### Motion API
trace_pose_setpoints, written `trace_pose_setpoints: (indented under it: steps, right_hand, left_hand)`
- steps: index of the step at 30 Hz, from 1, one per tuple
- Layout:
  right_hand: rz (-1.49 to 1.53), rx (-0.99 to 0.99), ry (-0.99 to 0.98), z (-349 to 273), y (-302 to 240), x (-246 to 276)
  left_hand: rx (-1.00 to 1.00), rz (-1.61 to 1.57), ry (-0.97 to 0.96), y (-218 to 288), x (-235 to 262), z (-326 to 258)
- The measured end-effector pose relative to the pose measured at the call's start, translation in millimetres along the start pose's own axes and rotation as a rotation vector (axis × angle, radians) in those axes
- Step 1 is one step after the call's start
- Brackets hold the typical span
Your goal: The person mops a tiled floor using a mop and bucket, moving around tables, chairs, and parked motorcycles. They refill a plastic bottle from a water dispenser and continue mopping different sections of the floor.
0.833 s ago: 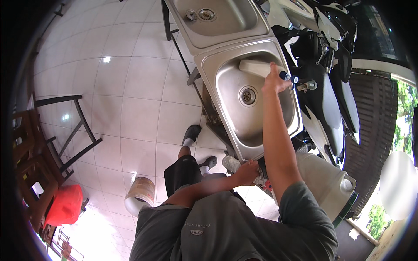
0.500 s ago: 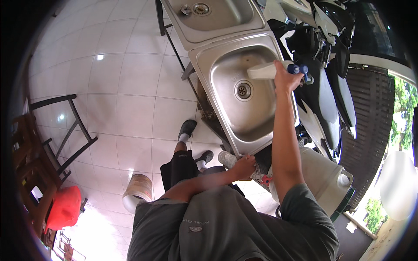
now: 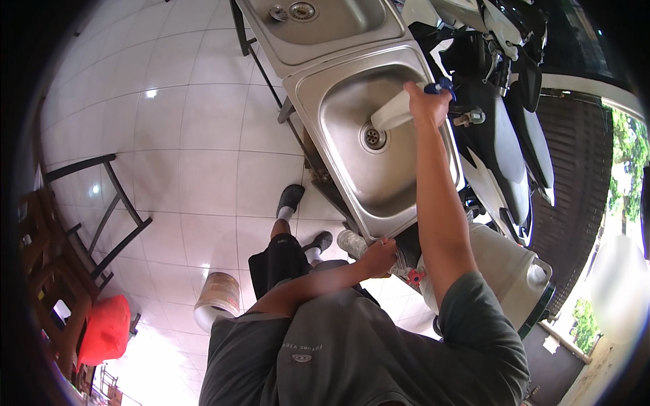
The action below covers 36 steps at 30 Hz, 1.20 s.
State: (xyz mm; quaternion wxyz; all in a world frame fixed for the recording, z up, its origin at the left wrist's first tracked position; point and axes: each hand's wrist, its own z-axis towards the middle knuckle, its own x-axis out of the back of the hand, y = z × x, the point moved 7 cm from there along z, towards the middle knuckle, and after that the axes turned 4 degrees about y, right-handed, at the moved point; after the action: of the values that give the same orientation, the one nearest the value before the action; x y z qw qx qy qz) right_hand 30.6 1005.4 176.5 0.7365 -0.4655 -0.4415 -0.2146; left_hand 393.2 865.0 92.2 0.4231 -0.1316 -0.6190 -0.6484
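Note:
My right hand (image 3: pixel 428 107) is closed around a white spray bottle (image 3: pixel 394 114) with a blue trigger head (image 3: pixel 440 88). The bottle lies tilted over the nearer steel sink (image 3: pixel 396 183), its base close to the round drain (image 3: pixel 373 137). Beside the sink's near corner, my left hand (image 3: pixel 378 258) is closed, fingers curled; whatever may be inside them is hidden. A tap (image 3: pixel 470 117) stands just to the right of my right hand.
A second steel sink (image 3: pixel 352 20) adjoins at the far side. Parked motorbikes (image 3: pixel 504 142) crowd the right. A large whitish container (image 3: pixel 494 271) and a red-handled valve (image 3: pixel 415 277) are near my right arm. A bucket (image 3: pixel 218 298) is on the tiled floor.
My right hand has moved the spray bottle left, away from the tap, bringing its base down toward the drain. My left hand has stayed by the sink's near corner.

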Motion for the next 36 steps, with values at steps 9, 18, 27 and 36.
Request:
trace_pose_setpoints:
  steps: [9,18,27,36]
  right_hand:
    - [0.096,-0.038,0.015,0.1,5.9,66.2]
    - [0.76,-0.036,-0.166,-27.2,14.4,113.7]
    - [0.885,-0.669,-0.172,-62.4,199.4,31.0]
    - [0.806,-0.761,-0.044,-51.4,237.8,54.3]
  left_hand:
    - [0.012,-0.004,-0.06,-3.6,1.2,2.2]
    - [0.031,-0.015,-0.029,-5.8,1.2,-0.2]
    - [0.001,0.082,-0.02,0.6,7.4,-0.1]
    - [-0.013,0.041,-0.008,-2.8,4.2,-2.6]
